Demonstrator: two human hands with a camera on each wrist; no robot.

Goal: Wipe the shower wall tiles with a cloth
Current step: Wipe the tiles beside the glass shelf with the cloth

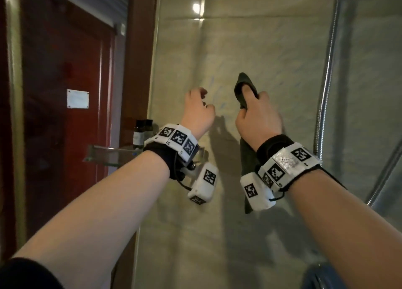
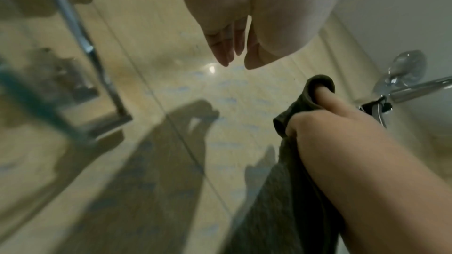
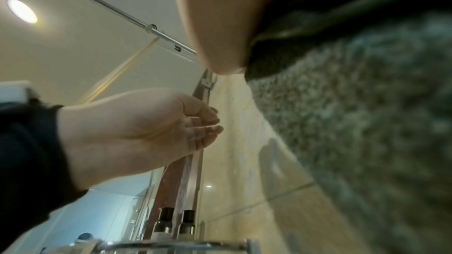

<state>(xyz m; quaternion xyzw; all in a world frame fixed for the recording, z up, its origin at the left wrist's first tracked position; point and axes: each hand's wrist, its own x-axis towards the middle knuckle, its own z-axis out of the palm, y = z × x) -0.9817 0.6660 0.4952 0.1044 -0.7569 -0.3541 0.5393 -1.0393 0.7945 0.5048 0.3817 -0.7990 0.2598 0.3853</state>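
Observation:
The beige shower wall tiles (image 1: 272,56) carry faint blue smears between my hands. My right hand (image 1: 250,99) grips a dark grey-green cloth (image 1: 243,84) close to the wall; one end sticks up over the index finger and the rest hangs down past the wrist. In the left wrist view the cloth (image 2: 310,92) folds over that finger. It fills the right side of the right wrist view (image 3: 367,123). My left hand (image 1: 203,101) hovers to the left of the cloth, fingers loosely curled, holding nothing; it also shows as a relaxed left hand (image 3: 203,123).
A glass corner shelf (image 1: 104,154) with two small dark bottles (image 1: 141,132) sits low on the left. A metal shower hose (image 1: 326,93) runs down the right. A red-brown door (image 1: 65,71) stands behind the glass at left. A chrome rail bracket (image 2: 403,76) is mounted to the right.

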